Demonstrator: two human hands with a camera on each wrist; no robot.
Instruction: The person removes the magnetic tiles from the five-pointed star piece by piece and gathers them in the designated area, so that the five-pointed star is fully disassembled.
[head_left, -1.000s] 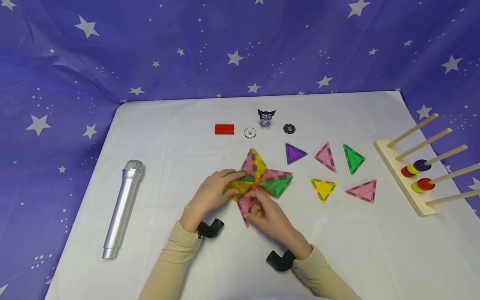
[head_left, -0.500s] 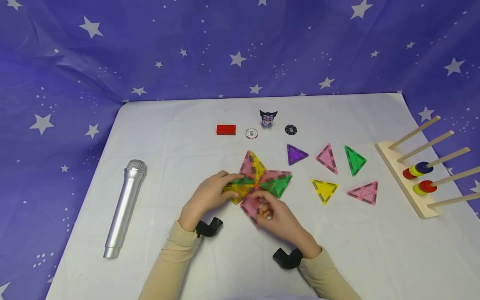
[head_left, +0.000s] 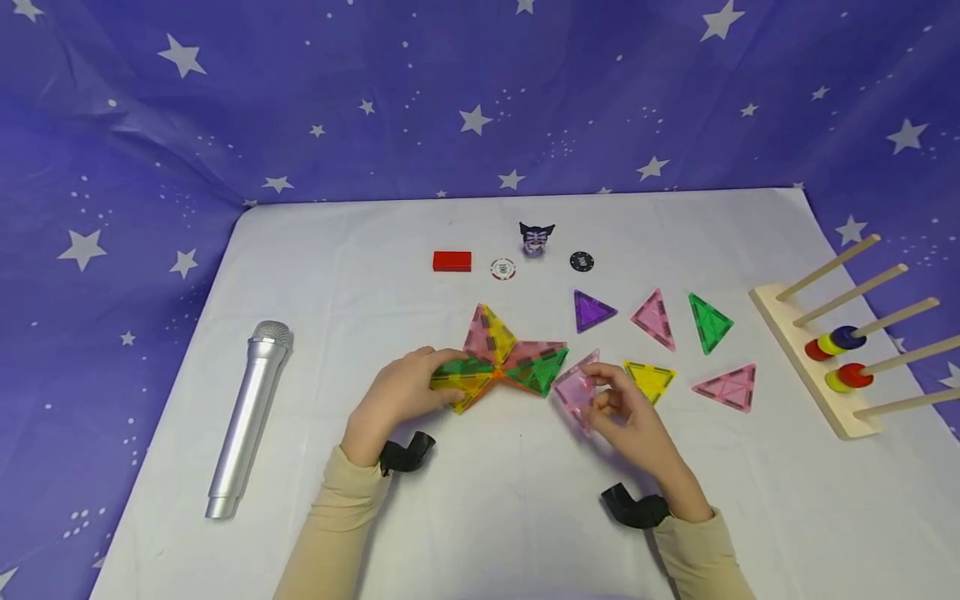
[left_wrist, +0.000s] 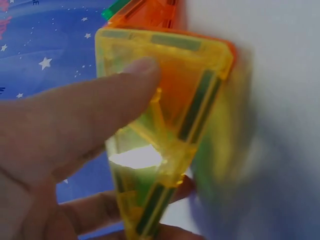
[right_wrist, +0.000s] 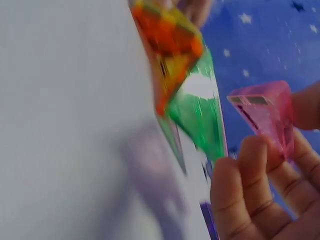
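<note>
My left hand (head_left: 397, 387) grips the left arm of a star-like build of see-through magnetic tiles (head_left: 536, 371) in pink, yellow, green and orange. In the left wrist view its thumb presses on a yellow triangular tile (left_wrist: 200, 100), with other fingers behind. My right hand (head_left: 637, 425) pinches a pink triangular tile piece (head_left: 573, 387) just right of the build, apart from it. The right wrist view shows that pink piece with a folded, wedge-like shape, held between thumb and fingers. An orange underside faces the open lower side of the build.
Loose triangular tiles lie to the right: purple (head_left: 592, 312), green (head_left: 708, 323), yellow (head_left: 651, 379) and two pink. Farther back are a red block (head_left: 452, 262), two poker chips and a small figurine (head_left: 535, 239). A silver microphone (head_left: 250, 417) lies left, a wooden peg rack (head_left: 817, 358) right.
My right hand has pulled the pink piece off the build's lower side and carried it right. My left hand and the rest of the build have shifted slightly left.
</note>
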